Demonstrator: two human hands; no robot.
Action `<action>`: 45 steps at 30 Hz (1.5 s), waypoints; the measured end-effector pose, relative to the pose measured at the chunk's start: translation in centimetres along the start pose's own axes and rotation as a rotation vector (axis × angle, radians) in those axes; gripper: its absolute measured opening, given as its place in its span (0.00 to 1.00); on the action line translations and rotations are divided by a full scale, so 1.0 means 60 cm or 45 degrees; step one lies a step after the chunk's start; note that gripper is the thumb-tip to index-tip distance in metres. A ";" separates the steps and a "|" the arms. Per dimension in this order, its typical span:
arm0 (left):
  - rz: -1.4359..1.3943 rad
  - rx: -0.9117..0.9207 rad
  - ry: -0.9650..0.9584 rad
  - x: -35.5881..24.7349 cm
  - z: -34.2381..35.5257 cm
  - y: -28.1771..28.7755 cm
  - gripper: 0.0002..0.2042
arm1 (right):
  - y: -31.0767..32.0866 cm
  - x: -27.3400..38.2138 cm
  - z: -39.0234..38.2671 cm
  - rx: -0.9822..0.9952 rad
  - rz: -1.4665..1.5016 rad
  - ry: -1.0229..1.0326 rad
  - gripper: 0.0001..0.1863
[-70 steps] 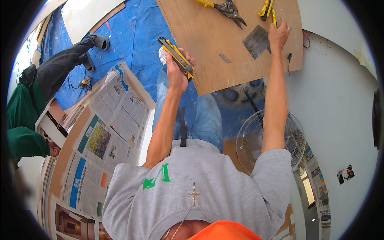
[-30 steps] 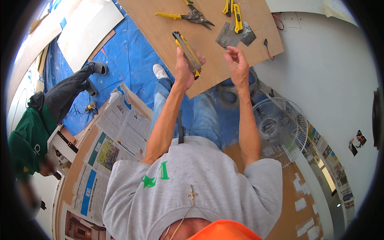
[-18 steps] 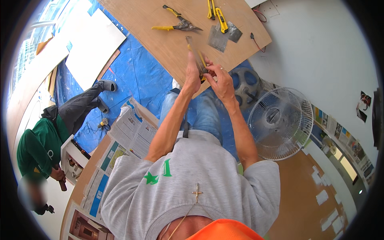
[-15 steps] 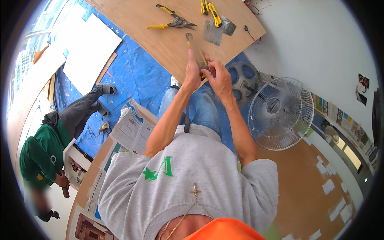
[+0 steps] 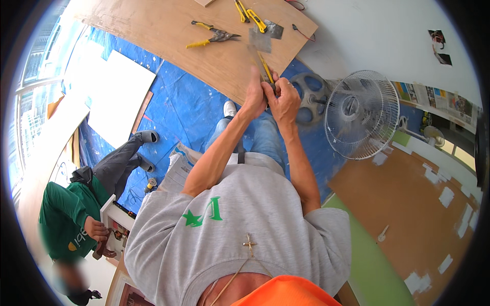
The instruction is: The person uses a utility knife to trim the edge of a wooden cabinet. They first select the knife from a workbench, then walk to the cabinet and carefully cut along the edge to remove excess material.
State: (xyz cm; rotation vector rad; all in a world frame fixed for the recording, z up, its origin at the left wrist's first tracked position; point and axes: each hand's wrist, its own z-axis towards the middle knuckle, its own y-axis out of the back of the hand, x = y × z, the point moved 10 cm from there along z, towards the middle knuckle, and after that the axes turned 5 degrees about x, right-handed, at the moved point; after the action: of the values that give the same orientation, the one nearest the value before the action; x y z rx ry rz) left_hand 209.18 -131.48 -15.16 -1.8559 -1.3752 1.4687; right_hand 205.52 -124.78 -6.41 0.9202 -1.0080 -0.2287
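Note:
Above the near edge of the wooden board, my two hands work close together. My left hand (image 5: 255, 96) is closed around a thin greyish strip (image 5: 254, 55), blurred and seen almost edge-on. My right hand (image 5: 284, 100) grips a narrow yellow tool (image 5: 266, 67) pointing away from me; its kind is unclear because the fingers cover its near end. Beyond them on the board lie yellow-handled snips (image 5: 217, 36), two yellow utility knives (image 5: 256, 21) (image 5: 242, 11) and a grey metal sheet (image 5: 260, 40) beside a darker piece (image 5: 274, 29).
A caged fan (image 5: 362, 115) stands to my right beside its spoked base (image 5: 306, 97). Blue sheeting (image 5: 189, 86) covers the floor. Leftward are a white panel (image 5: 122, 94) and a co-worker in green (image 5: 66, 209) holding a brown object. A brown patched board (image 5: 408, 204) lies right.
My view has shifted, so the board and tools sit further left and higher. Both hands remain together on the strip and yellow tool. The co-worker's hands have moved closer together.

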 end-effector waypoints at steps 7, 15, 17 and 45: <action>0.019 -0.009 0.070 0.029 -0.060 -0.050 0.30 | 0.065 -0.025 -0.062 0.108 0.187 -0.083 0.15; 0.265 0.257 -0.005 0.091 -0.113 -0.166 0.30 | 0.210 -0.004 -0.171 -0.296 0.097 0.146 0.15; 0.317 0.298 0.048 0.138 -0.142 -0.193 0.31 | 0.253 -0.017 -0.217 -0.348 0.077 0.141 0.15; 0.692 0.939 0.360 0.774 -0.372 -0.536 0.28 | 0.679 -0.346 -0.676 -0.643 -0.141 -0.253 0.14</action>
State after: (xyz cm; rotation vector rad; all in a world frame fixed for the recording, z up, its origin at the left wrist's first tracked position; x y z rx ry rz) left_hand 213.21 -71.73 -5.03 -1.8664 -0.1285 1.5673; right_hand 217.42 -65.54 2.75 0.4965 -1.0165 -0.6467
